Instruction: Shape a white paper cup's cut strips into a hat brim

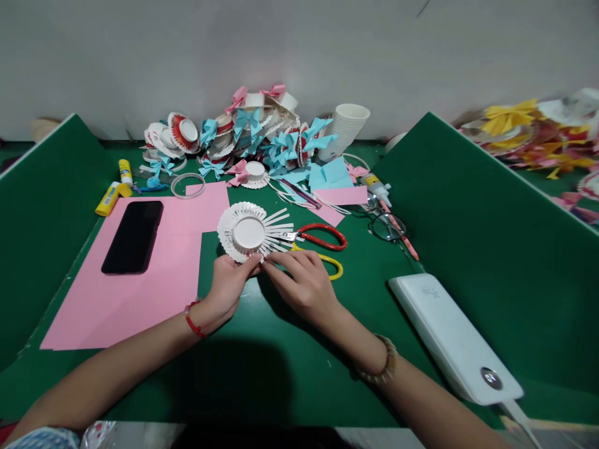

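Note:
A white paper cup (pixel 248 233), its wall cut into strips and splayed out round the base, is between my hands over the green table. On its left side the strips are curled into a ruffled rim; those on the right stick out straight. My left hand (pixel 229 282) pinches the near edge between thumb and fingers. With its fingertips closed on the strips at the near right edge, my right hand (pixel 304 280) meets the left one. Just behind my right hand lie scissors (pixel 322 237) with one red and one yellow handle, partly covered by the strips and fingers.
Pink paper (pixel 173 299) bears a black phone (pixel 133 237) at left. Behind are finished-looking cup flowers with bows (pixel 253 134), stacked cups (pixel 346 128), glue sticks (pixel 108 198) and glasses (pixel 388 227). A white power bank (pixel 453 337) lies right, between green side panels (pixel 496 231).

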Available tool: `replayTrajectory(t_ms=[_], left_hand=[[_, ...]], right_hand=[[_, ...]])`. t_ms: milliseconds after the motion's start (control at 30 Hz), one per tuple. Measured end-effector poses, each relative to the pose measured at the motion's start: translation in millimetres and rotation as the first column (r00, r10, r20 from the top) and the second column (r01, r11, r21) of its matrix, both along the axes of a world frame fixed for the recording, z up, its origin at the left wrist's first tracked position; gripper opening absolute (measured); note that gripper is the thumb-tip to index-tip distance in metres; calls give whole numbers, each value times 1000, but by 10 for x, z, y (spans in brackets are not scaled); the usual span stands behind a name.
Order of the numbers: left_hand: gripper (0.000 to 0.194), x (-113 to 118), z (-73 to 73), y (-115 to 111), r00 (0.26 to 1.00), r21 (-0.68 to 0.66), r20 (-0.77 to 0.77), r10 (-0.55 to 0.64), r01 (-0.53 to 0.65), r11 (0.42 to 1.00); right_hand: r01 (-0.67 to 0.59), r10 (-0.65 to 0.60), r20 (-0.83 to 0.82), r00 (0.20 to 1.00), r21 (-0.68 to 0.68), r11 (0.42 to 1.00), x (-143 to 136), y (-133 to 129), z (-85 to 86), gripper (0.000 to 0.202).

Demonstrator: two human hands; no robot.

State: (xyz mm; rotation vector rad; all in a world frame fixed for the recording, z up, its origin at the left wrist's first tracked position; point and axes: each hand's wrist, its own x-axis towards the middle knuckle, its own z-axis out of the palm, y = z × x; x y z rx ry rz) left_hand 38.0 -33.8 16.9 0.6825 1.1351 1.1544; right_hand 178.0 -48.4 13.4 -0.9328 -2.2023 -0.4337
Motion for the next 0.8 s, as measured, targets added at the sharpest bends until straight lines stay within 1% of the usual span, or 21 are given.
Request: replayTrajectory(t_ms=[67,133,200,267,333,400,500,567,600,667,733,800], left_hand=[[14,-3,1,-2,983,106,-181,4,15,994],[19,-6,9,-8,935,191,-354,13,59,980],[23,-11,14,-15,890,234,-455,22,95,968],[21,-17,10,-19,870,253,-493,22,119,960],[17,-27,-9,-19,870,254,-493,6,137,957],[16,-40,-36,-16,881,236,-472,-35,164,958],[17,-60,-64,-8,907,205,-402,-122,219,954],[17,-75,-61,-2,918,195,-358,-173,255,947],[18,-83,-53,2,919,187,-339,-202,277,943],[20,-104,-32,10,917,163,-296,-267,324,932],[24,-128,-12,22,918,140,-238,-317,356,924],[26,-151,-3,36,920,125,-204,-334,363,923]], right_hand=[[42,-44,-86,995,-27,999,-28,-14,-10,8],[72,-89,-174,981,-100,992,-52,-26,-20,5],[75,-132,-270,954,-211,975,-71,-35,-32,4],[46,-168,-375,912,-314,948,-84,-39,-43,4],[-13,-187,-466,865,-393,920,-94,-40,-47,6],[-82,-210,-539,816,-467,881,-99,-42,-41,8],[-176,-298,-629,718,-579,796,-95,-39,-29,9],[-247,-353,-676,646,-624,742,-80,-25,-32,7],[-277,-370,-693,618,-633,723,-70,-14,-37,6],[-307,-388,-717,580,-633,711,-43,10,-47,4],[-322,-395,-728,560,-631,706,-16,30,-50,4],[-341,-397,-734,552,-633,695,5,38,-43,5]])
